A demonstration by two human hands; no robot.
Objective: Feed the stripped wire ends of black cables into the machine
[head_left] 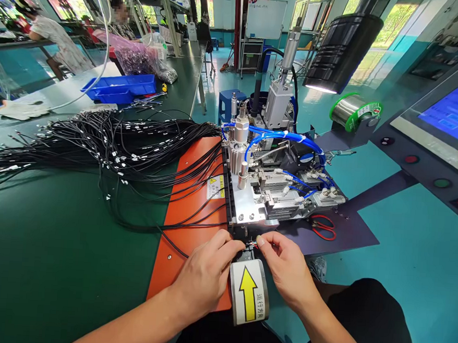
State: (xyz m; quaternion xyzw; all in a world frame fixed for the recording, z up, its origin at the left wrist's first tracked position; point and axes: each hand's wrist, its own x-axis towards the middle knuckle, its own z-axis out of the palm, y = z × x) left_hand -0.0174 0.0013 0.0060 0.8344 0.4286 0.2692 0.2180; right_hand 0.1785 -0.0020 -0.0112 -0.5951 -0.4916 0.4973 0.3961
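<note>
Green worktop (70,249) here, big heap of black cables (109,145) off left of your grips and the machine (277,182) just beyond them. Your left grip (208,267) looks pinched on a black cable (172,242) running in under it; your right grip (288,267) has fingertips closed on thin wires (252,243) right between both.

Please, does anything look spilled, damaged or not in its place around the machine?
Nothing looks clearly spilled or damaged. The one untidy thing is the black cables: they lie loosely heaped and crossing beside the orange plate, some running over it.
</note>
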